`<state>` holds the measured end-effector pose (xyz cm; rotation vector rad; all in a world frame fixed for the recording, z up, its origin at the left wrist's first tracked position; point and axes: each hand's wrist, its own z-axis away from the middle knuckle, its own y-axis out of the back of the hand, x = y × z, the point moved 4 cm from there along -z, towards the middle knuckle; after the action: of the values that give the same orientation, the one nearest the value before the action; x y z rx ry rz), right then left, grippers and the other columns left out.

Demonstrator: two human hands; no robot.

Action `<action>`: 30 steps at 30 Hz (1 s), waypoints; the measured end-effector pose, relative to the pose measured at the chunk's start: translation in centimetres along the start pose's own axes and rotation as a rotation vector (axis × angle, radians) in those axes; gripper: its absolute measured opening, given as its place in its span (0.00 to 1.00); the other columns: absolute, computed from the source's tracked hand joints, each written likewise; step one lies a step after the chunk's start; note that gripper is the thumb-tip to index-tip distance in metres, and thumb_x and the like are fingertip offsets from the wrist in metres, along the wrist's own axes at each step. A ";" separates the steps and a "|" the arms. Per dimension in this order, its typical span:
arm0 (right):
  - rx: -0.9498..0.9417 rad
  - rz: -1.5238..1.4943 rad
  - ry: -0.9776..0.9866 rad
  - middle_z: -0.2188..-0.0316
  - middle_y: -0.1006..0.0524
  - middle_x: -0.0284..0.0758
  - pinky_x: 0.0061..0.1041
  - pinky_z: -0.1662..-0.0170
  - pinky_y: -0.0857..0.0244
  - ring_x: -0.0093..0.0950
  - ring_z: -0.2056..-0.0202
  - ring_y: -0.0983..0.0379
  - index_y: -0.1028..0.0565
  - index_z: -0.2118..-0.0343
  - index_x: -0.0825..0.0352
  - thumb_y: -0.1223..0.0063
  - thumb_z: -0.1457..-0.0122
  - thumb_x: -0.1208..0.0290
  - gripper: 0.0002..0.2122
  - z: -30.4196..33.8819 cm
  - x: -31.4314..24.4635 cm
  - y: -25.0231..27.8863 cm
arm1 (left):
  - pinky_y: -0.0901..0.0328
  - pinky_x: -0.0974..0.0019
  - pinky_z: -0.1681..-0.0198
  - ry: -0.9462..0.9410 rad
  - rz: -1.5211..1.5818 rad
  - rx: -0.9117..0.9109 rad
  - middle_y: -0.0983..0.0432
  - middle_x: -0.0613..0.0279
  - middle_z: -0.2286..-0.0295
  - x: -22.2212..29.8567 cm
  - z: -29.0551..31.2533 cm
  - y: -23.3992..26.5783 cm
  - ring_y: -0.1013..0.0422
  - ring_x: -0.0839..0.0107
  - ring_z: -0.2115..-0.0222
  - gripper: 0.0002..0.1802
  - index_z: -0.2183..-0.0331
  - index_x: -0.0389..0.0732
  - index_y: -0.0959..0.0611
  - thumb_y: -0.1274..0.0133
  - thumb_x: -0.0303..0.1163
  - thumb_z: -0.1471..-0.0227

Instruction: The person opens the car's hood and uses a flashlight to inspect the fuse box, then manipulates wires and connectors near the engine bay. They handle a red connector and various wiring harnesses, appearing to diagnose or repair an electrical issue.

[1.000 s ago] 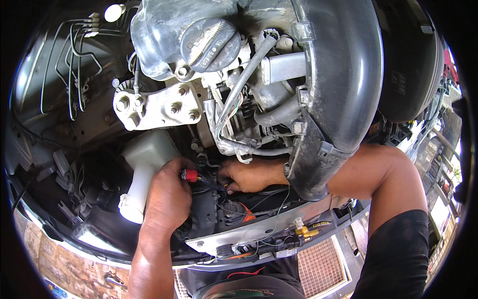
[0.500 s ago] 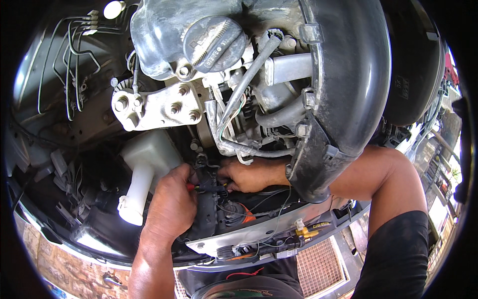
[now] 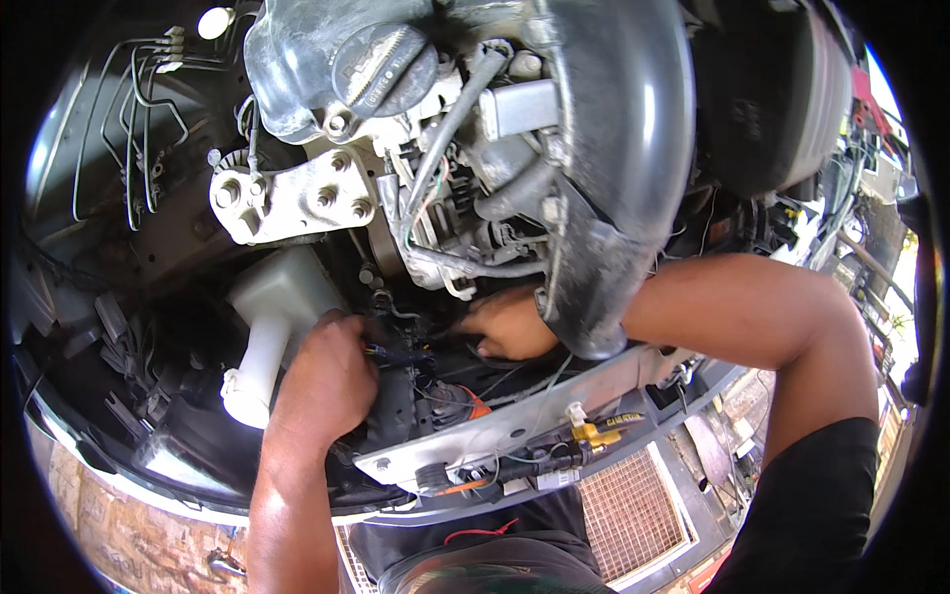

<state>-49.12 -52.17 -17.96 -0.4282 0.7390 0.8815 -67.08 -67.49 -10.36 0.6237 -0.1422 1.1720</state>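
Low in the engine bay, my left hand (image 3: 332,381) is closed beside the white filler neck (image 3: 254,366) of a translucent reservoir (image 3: 287,292). Its fingertips pinch a thin bundle of wires (image 3: 396,350), with bits of blue and yellow showing. My right hand (image 3: 510,327) reaches in beneath the large black air duct (image 3: 623,129), which hides part of the wrist. The fingers are curled, and dark material lies at their tips, too shadowed to name. Between the hands, the wires sit above the front crossmember (image 3: 515,431).
A black oil filler cap (image 3: 384,71) and a bolted metal mount (image 3: 292,196) stand above the hands. Yellow-and-black fittings (image 3: 599,431) hang along the front edge. A black round housing (image 3: 762,99) is at upper right. A floor grate (image 3: 633,515) shows below.
My right hand has drawn away to the right from the wires, widening the gap between the hands. My left hand stays at the bundle. The view has shifted slightly, so the engine appears farther left.
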 end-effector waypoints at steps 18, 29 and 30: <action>0.973 0.451 -0.127 0.64 0.20 0.40 0.41 0.54 0.29 0.41 0.60 0.22 0.21 0.59 0.67 0.43 0.38 0.68 0.10 21.8 -18.2 -1.3 | 0.26 0.65 0.55 0.089 0.716 -0.100 0.16 0.54 0.60 -1.8 -1.6 -1.7 0.21 0.66 0.60 0.27 0.46 0.28 0.19 0.34 0.20 0.48; 0.870 0.442 0.263 0.64 0.25 0.33 0.35 0.57 0.31 0.32 0.61 0.23 0.24 0.36 0.62 0.47 0.37 0.70 0.24 16.6 -21.5 -6.8 | 0.22 0.64 0.50 0.158 1.125 -0.102 0.22 0.55 0.52 -3.0 -1.7 -2.8 0.22 0.66 0.57 0.22 0.43 0.27 0.23 0.40 0.27 0.34; 0.804 0.425 0.246 0.64 0.23 0.36 0.37 0.57 0.28 0.37 0.60 0.20 0.23 0.39 0.70 0.46 0.37 0.70 0.23 18.4 -22.5 -5.7 | 0.22 0.64 0.50 0.166 1.139 -0.097 0.22 0.55 0.53 -3.2 -1.6 -3.1 0.22 0.66 0.56 0.22 0.44 0.28 0.23 0.40 0.27 0.34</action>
<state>-46.47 -56.22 11.21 0.3586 1.3631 0.8480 -65.98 -70.02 -14.25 0.3273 -0.4442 2.2879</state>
